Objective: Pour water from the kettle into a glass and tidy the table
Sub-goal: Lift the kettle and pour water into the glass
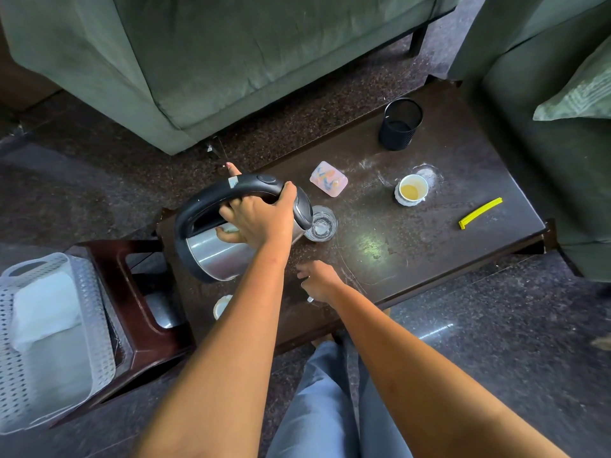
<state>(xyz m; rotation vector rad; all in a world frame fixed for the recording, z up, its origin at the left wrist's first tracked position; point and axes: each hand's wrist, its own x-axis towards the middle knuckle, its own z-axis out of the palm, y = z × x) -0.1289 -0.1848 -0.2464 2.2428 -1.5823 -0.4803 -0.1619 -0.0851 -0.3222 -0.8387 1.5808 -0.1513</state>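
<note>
head view: looking down on a low dark table
kettle: steel body, black handle; tilted, its spout toward 3 o'clock and over the rim of the glass
left hand: fingers and thumb wrapped round the kettle's handle
glass: clear and upright on the table, at the kettle's spout
right hand: on the table at 6 o'clock of the glass; fingers curled (a bit of metal shows under it, but I cannot tell whether it holds anything)
pink box: at 12 o'clock of the glass, apart from it
cup: white, yellowish dregs inside; at 2 o'clock of the glass, well apart
yellow clip: at 3 o'clock, near the table's right end
black mesh holder: upright at 1 o'clock, by the far edge
white basket: on a brown stool at 8 o'clock of the kettle
</note>
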